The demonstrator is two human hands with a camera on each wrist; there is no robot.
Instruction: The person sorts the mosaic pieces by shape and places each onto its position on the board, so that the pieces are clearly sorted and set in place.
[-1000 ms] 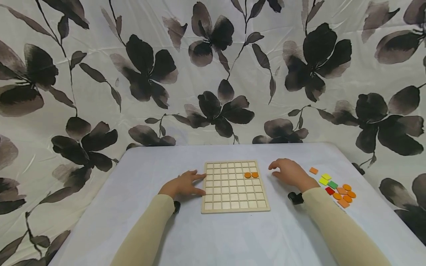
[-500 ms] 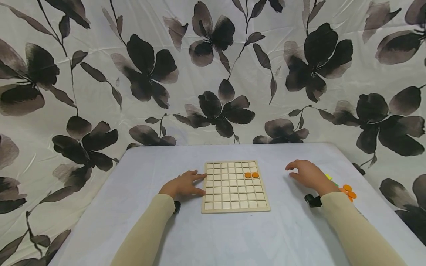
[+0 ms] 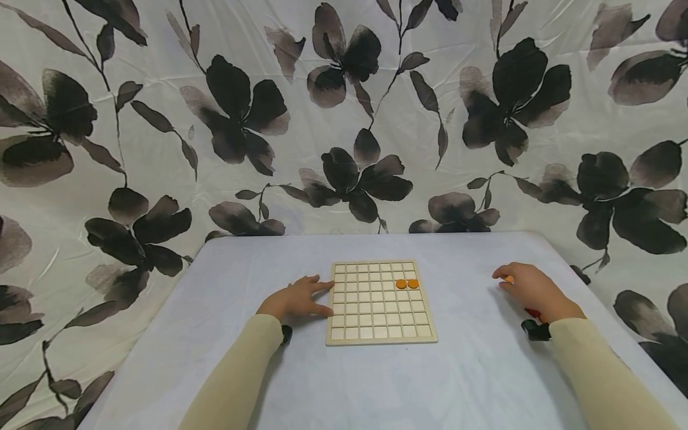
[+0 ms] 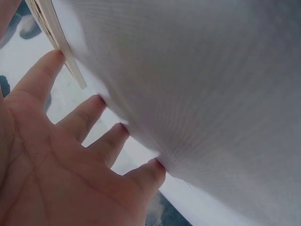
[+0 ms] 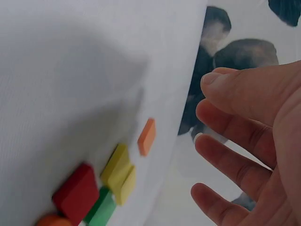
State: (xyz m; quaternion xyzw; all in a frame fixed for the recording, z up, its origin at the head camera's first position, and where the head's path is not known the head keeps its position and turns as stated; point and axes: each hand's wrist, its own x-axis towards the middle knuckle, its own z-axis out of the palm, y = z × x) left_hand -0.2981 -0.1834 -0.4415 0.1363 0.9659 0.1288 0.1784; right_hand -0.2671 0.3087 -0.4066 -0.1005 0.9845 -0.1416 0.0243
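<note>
Behind the gridded board we see a floral cloth rising, and beneath the board spreads a white table. Pale sleeves reach in on both sides of the board. At the board's left edge we find the left hand, its fingers spread, a finger and the thumb touching the rim but not gripping it. Well right of the board is the right hand, fingers loosely bent, holding nothing that we can see. Near it, also right of the board, we make out a red tile, yellow tiles, a green tile and an orange tile. Two orange discs sit side by side on the board's right-hand columns, toward its far edge.
</note>
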